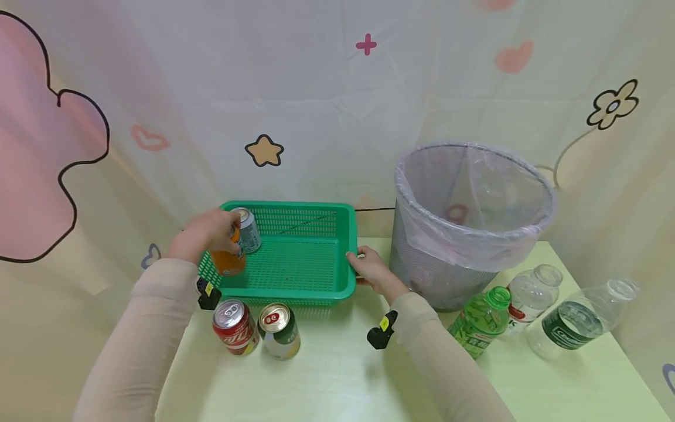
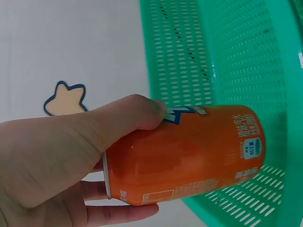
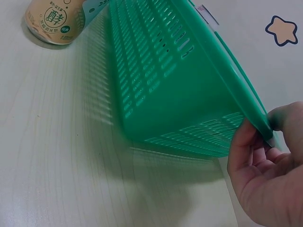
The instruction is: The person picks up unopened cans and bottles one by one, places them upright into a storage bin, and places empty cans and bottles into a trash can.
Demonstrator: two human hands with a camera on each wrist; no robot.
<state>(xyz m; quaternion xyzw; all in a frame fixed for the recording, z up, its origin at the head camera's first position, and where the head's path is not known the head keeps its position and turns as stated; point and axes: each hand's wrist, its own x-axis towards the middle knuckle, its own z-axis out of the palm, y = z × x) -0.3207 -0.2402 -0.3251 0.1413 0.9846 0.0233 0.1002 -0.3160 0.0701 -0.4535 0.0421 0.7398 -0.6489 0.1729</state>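
Note:
My left hand [image 1: 213,230] grips an orange soda can [image 2: 189,158] near its top, thumb on one side and fingers on the other. The can is at the left end of a green plastic basket [image 1: 345,234], inside its rim in the head view. Beside it in the basket stands a silver can [image 1: 250,234], partly hidden by the hand. At the basket's right end my right hand [image 3: 272,165] pinches the rim between thumb and curled fingers. A red can [image 1: 237,334] and a green-and-cream can [image 1: 279,337] stand on the table just in front of the basket.
Right of the basket stands a mesh bin [image 1: 422,258] lined with a translucent bag. In front of it are a green bottle [image 1: 482,322], a clear bottle with a red label patch [image 1: 532,293] and a clear dark-labelled bottle [image 1: 575,322]. A printed curtain [image 1: 316,76] hangs behind the table.

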